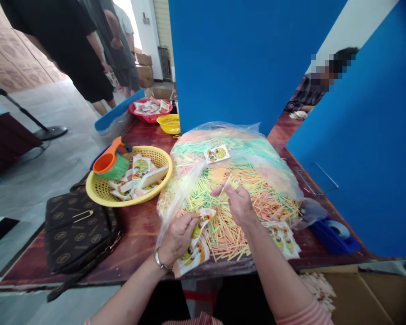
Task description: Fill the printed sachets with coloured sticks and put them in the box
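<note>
A large clear plastic bag (186, 180) lies open on the table, full of thin pastel sticks (223, 234) in yellow, green, orange and pink. My left hand (178, 239), with a metal bracelet at its wrist, is closed on printed packets (198, 257) at the bag's near left edge. Over the heap, my right hand (238, 203) pinches a small bunch of pale yellow sticks (230, 184). One printed packet (217, 154) rests on top of the bag. More flat packets (282, 239) lie beneath my right forearm.
A yellow basket (98, 198) at left holds packets and coloured scoops (110, 160). Beside it lies a brown patterned bag (77, 230). A blue tape dispenser (336, 239) sits at right. Blue partitions (230, 67) rise behind and right. People (71, 49) stand at back left; another person (311, 90) is at right.
</note>
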Demonstrator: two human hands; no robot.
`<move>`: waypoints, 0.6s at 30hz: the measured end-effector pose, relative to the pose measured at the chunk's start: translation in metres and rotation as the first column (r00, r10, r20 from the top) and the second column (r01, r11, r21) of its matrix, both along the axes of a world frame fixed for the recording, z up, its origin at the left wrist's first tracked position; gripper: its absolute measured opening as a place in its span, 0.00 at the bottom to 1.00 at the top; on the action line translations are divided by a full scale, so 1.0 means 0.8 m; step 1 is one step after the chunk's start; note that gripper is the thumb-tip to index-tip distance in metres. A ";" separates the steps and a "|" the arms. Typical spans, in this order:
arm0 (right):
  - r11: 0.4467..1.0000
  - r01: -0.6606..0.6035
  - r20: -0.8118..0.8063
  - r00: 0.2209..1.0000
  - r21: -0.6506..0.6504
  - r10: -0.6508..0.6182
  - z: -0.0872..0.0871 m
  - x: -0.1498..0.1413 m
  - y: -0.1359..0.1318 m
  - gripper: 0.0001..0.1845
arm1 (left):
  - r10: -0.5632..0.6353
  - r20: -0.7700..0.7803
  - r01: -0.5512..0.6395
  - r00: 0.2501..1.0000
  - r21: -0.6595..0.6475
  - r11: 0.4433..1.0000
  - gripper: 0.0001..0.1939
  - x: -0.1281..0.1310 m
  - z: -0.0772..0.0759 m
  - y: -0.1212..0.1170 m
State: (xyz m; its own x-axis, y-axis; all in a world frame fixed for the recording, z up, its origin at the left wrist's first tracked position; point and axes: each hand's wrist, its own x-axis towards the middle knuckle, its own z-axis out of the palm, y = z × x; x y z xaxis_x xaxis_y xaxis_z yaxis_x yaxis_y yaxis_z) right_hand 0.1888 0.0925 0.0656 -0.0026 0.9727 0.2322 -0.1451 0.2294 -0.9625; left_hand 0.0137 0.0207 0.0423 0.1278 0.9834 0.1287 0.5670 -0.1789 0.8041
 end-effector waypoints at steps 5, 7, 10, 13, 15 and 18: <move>0.998 -0.059 -0.237 0.970 0.002 0.057 0.015 -0.013 -0.023 0.11 | 0.016 0.022 -0.015 1.000 -0.059 0.998 0.11 0.010 0.005 -0.002; 0.997 -0.076 -0.280 0.958 -0.022 0.067 0.015 -0.020 -0.029 0.12 | 0.024 0.087 -0.017 0.996 -0.080 0.997 0.11 0.013 0.003 -0.002; 0.993 -0.077 -0.285 0.957 -0.091 0.048 0.009 -0.030 -0.038 0.12 | 0.061 0.171 -0.046 0.983 -0.090 0.995 0.12 0.016 0.003 -0.001; 0.984 -0.133 -0.223 0.969 -0.116 0.104 0.001 -0.035 -0.046 0.12 | 0.089 0.226 -0.069 0.970 -0.097 0.993 0.12 0.018 0.006 0.000; 0.973 -0.200 -0.201 0.964 -0.114 0.174 -0.004 -0.035 -0.049 0.11 | 0.089 0.265 -0.062 0.960 -0.110 0.992 0.11 0.020 0.009 0.000; 0.966 -0.241 -0.287 0.936 -0.098 0.204 -0.006 -0.033 -0.047 0.17 | 0.107 0.337 -0.050 0.936 -0.172 0.984 0.10 0.023 0.013 0.001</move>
